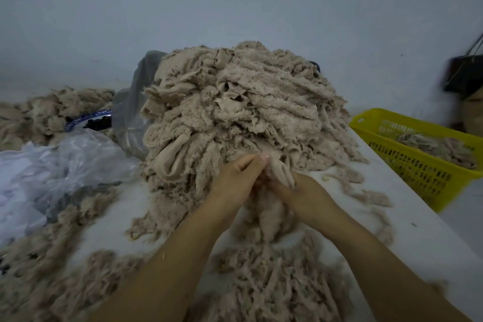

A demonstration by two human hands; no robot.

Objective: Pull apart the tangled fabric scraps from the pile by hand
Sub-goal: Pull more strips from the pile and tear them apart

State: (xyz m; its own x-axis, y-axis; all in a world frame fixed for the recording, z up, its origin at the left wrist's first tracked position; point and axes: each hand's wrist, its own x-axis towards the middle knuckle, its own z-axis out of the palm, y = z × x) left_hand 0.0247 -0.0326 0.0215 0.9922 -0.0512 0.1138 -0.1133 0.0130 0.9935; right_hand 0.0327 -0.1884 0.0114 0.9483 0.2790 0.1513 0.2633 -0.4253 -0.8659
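Big pile of beige fabric scraps [235, 112] is sitting mid-table, heaped high, and directly beyond both hands. The white table [407, 230] is running under everything. Crumpled clear plastic [57, 165] is lying to the left of the pile. A yellow basket [423, 172] is standing at the right table edge with some scraps in it, well apart from the hands. Loose scraps [274, 287] are lying spread on the near side, between the forearms.

One scrap [270, 214] is being held at the foot of the pile. Its long axis is running from the pile toward the person, and its lower end is hanging down between the wrists.

Left hand [235, 180] is pinching the top end of that scrap. Right hand [305, 191] is curling around the same scrap just beside it. The hands are touching, so neither is clearly nearer. Likely next move: drawing the hands sideways, away from each other, across that long axis.

Hard to make out:
- The right fingertips are hidden behind the cloth.
- I cannot tell whether the top of the scrap is joined to the pile or only resting on it.
- The arms and near scraps are motion-blurred.
- A dark shape at the far right is cut off by the frame.
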